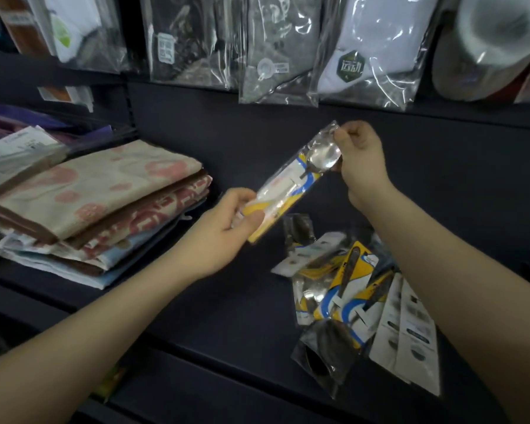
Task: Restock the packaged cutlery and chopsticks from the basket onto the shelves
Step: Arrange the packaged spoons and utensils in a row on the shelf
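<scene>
A packaged spoon with a yellow, blue and white card is held aslant above the dark shelf. My left hand grips its lower end, thumb on top. My right hand pinches the clear top of the bag by the spoon's bowl. Below and to the right, several more cutlery packs lie in a loose pile on the shelf, some with white cards. The basket is out of view.
A stack of folded towels lies on the shelf at the left, with flat packaged goods beside it. Bagged socks and other clear bags hang above along the back wall. A lower shelf edge runs beneath.
</scene>
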Demonstrator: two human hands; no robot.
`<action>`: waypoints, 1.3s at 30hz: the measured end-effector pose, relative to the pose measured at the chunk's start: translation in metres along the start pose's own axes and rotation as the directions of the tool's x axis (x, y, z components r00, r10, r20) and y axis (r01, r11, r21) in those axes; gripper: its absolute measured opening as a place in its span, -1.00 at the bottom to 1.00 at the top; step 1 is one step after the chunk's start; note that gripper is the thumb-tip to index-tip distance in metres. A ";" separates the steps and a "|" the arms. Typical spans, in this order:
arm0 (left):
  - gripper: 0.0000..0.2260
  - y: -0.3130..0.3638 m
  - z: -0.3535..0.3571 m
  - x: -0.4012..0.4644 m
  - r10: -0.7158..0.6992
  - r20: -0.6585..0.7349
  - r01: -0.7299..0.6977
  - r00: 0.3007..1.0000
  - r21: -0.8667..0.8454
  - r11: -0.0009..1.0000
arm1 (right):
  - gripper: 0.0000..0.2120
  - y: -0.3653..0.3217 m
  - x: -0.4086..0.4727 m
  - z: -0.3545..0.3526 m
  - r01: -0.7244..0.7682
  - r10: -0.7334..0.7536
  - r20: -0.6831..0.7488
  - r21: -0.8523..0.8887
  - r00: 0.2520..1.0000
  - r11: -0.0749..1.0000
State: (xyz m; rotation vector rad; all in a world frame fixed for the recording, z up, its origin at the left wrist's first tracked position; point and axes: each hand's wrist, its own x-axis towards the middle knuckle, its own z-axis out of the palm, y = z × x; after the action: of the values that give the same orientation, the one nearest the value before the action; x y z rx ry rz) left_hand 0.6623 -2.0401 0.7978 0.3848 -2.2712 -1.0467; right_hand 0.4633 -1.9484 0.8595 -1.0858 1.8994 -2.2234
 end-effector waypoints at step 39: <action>0.10 -0.078 -0.039 0.011 -0.092 0.581 -0.361 0.808 0.614 0.702 | -0.76 0.022 0.001 0.040 -0.140 0.162 0.069 -0.246 0.984 0.959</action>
State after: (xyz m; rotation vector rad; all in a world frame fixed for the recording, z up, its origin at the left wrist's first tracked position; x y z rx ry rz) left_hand 0.6793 -2.1189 0.7622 0.1783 -3.1710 -0.1287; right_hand 0.4746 -1.9892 0.8412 -1.0062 2.1750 -1.8719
